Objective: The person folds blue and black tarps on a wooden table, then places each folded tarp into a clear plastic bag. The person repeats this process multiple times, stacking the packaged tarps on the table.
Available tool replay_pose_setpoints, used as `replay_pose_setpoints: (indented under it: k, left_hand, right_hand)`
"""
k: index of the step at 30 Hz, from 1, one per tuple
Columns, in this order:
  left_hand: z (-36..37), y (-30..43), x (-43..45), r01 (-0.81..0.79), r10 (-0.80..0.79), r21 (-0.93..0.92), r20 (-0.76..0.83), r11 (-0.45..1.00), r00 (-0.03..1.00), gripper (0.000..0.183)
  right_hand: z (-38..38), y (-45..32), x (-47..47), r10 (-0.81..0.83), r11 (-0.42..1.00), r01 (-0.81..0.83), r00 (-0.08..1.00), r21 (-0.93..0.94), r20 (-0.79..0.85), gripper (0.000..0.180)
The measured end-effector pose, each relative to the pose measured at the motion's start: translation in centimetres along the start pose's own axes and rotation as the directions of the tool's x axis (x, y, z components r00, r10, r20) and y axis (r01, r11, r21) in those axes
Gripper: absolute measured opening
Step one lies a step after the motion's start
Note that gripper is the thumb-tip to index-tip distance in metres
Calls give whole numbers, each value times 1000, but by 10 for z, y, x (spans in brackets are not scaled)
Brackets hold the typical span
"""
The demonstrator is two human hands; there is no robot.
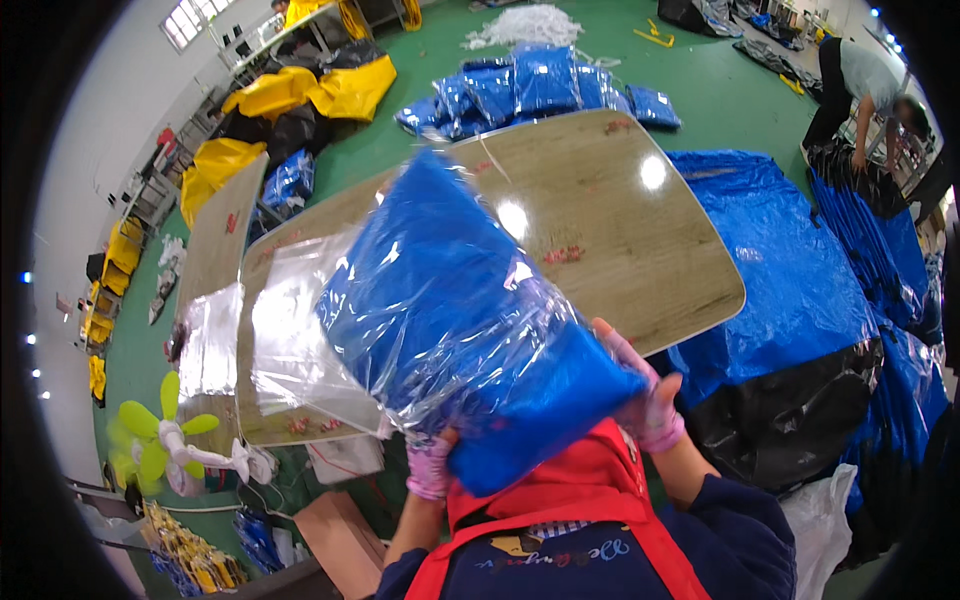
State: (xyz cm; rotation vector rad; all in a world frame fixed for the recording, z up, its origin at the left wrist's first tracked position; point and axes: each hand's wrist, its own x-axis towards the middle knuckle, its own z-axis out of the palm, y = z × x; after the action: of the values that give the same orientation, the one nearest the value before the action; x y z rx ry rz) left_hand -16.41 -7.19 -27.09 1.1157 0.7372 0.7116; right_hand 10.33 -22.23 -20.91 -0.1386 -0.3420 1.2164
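A folded blue plastic sheet [547, 420] is partly inside a clear plastic bag [427, 300], tilted above the table. Its near end sticks out of the bag towards my red apron. My left hand [431, 461], in a pink patterned fingerless glove, grips the near left corner by the bag's mouth; most of its fingers are hidden beneath. On the right side edge rests my right hand [652, 397], gloved alike, its thumb apart and its fingers partly behind the bundle. Flat clear bags [300, 322] lie on the wood-look table [637, 247] to the left.
Bagged blue bundles [544, 82] are heaped on the green floor beyond the table. To the right spreads a large blue and black sheet [780, 270], with a person [862, 90] bending farther off. A green-bladed fan [169, 435] and a cardboard box [341, 540] stand at the left.
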Motion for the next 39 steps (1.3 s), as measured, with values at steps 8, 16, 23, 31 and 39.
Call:
replay_pose_setpoints:
  k: [8,16,23,31,39]
  left_hand:
    - [51,14,23,34,-336,709,291,704,896,25]
    - [126,174,113,-823,194,514,857,-242,478,74]
    - [177,135,149,-962,122,207,975,-181,187,60]
    - [172,89,102,-682,881,710,198,173,430,94]
    - [61,69,66,121,-140,141,137,983,981,52]
  right_hand:
    - [30,-25,49,-257,604,55,958,-795,-129,42]
    - [31,-59,39,-133,-277,407,881,-871,454,65]
    - [38,-42,35,-434,-84,-86,900,-993,-41,45]
    - [-18,-65,17,-690,410,243,712,-879,-126,24]
    - [-84,11,-51,-626,37,-22,779,-999,-40,38]
